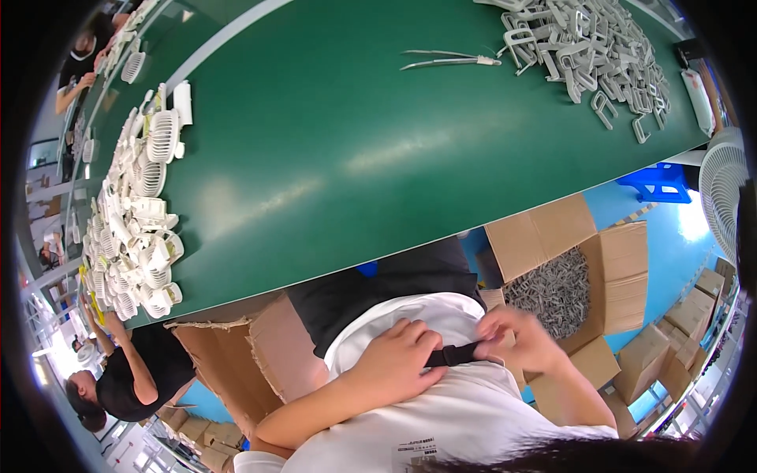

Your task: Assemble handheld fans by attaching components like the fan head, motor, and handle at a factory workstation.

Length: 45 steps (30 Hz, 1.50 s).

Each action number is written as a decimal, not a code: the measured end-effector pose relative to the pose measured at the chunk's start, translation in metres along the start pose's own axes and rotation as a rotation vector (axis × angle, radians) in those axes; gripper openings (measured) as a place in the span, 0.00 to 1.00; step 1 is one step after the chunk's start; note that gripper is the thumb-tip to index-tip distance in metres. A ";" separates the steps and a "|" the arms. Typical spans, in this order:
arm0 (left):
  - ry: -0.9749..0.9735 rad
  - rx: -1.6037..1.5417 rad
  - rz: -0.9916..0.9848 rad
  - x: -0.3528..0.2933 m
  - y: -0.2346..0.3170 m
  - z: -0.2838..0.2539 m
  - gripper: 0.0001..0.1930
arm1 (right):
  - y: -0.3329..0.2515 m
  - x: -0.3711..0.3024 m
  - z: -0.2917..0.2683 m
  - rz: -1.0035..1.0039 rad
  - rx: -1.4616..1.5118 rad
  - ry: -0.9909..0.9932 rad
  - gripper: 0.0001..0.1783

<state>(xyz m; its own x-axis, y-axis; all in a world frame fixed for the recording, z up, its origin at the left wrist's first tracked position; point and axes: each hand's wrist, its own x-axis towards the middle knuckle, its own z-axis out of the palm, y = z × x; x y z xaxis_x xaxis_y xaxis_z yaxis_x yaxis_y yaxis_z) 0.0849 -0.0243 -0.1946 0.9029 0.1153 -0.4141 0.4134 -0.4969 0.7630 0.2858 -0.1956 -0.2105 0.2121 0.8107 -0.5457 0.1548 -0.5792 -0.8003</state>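
The strap, a short black one with a buckle at its middle, was at the person's waist, across the front of the white shirt, well apart from the desk. The left hand had its grip closed on the near-left end, the strap running out between thumb and forefinger. The right hand pinched the other end, its outer edge slightly blurred.

The step in hand seemed to be adjusting or fastening the strap; whether the buckle was fully locked could not be told. The next move, as I judged it, called for a steady left grip beside the buckle and a light, level pull by the right, with no shirt cloth caught between.

On the desk, grey clips lay heaped at the far right and white parts at the left; neither hand touched them.
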 end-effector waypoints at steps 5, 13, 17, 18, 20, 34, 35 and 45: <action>-0.055 0.251 -0.022 0.009 0.004 0.007 0.16 | -0.014 0.019 0.023 -0.327 -0.042 -0.215 0.19; -0.296 -0.317 -0.236 0.015 -0.005 -0.024 0.14 | -0.010 0.016 0.036 -0.154 0.361 -0.340 0.19; -0.541 -0.579 -0.319 0.024 -0.026 -0.020 0.16 | -0.014 0.014 0.032 -0.114 0.424 -0.282 0.20; -0.544 -0.580 -0.321 0.025 -0.027 -0.020 0.16 | -0.012 0.013 0.032 -0.112 0.426 -0.282 0.20; -0.577 -0.655 -0.385 0.028 -0.027 -0.024 0.19 | -0.003 0.014 0.033 0.002 0.486 -0.305 0.18; -0.276 -0.363 -0.148 0.022 -0.006 -0.045 0.09 | -0.016 0.015 0.025 -0.114 0.161 -0.157 0.18; -0.293 -0.326 -0.159 0.023 -0.004 -0.044 0.10 | -0.016 0.015 0.026 -0.155 0.153 -0.148 0.18; -0.468 -0.680 -0.281 0.020 -0.023 -0.011 0.18 | -0.008 0.016 0.026 -0.151 0.258 -0.237 0.16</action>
<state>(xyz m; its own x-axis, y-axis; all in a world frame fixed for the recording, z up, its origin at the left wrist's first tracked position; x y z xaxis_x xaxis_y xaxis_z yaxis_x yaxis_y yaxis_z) 0.0948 -0.0009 -0.2147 0.6774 -0.2830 -0.6790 0.7290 0.1356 0.6709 0.2633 -0.1759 -0.2193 -0.0278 0.9002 -0.4345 -0.0870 -0.4352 -0.8961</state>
